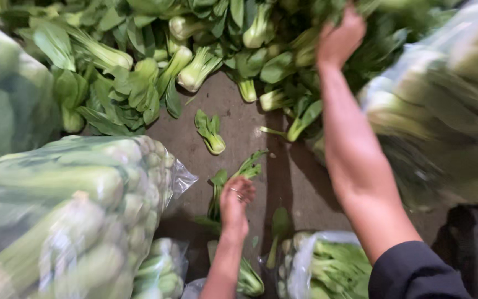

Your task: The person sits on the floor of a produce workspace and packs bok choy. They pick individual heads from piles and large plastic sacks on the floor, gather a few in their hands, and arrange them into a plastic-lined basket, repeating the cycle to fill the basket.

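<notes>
The right hand (339, 37) stretches far forward on a bare, extended forearm with a dark sleeve at the elbow, its grip curled shut, while the left hand (235, 200) hangs low, ringed fingers bent loosely inward.

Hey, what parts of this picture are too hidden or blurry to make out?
- Right hand, head view: fingers buried in the greens pile, grip unseen.
- Left hand: fingers curl around a stalk; contact unclear.
- Right bag: motion-blurred, cut by the edge.
- Left bags: blurred, contents indistinct.

Clear bag of packed greens (67, 205) at left; blurred bag (443, 111) at right; grey floor (239, 122).
</notes>
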